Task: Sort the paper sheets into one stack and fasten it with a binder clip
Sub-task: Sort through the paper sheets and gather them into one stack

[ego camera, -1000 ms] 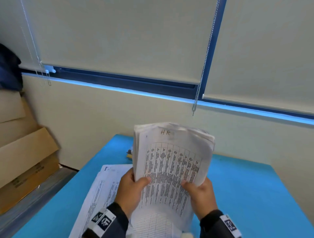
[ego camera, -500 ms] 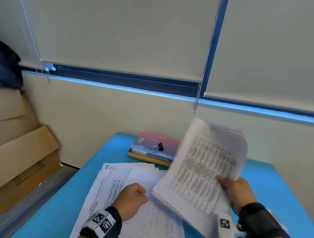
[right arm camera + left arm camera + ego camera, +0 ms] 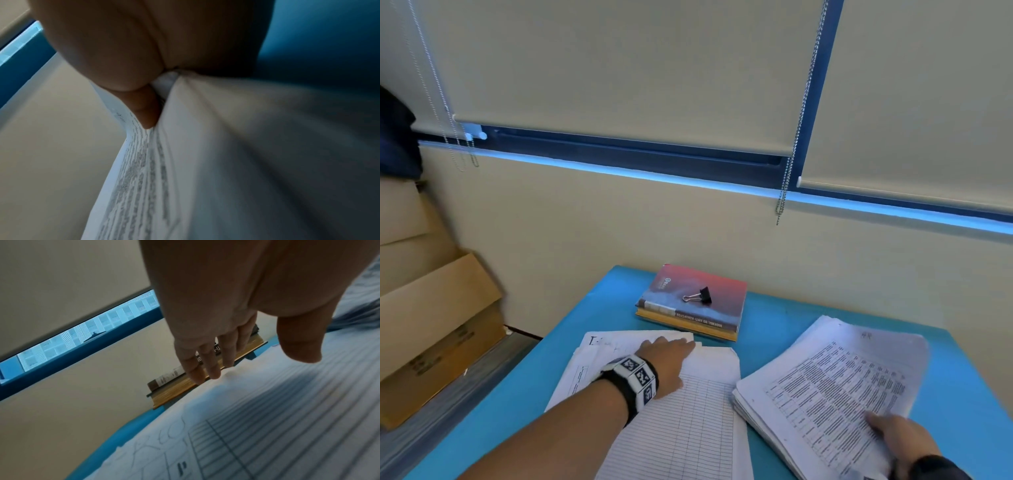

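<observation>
A thick stack of printed sheets lies at the right of the blue table. My right hand grips its near corner, thumb on top; in the right wrist view the thumb pinches the paper stack. Loose sheets, a lined form on top, lie spread at the left. My left hand reaches over them with straight fingers near their far edge; the left wrist view shows the fingers extended above the lined sheet. A black binder clip sits on the books.
Two stacked books lie at the far middle of the table, close to the wall. Cardboard boxes stand on the floor to the left. A blind chain hangs above the table's far edge.
The stack, held upright in both hands a second ago, swung right and down onto the table in my right hand. My left hand let go and reached forward over the loose sheets.
</observation>
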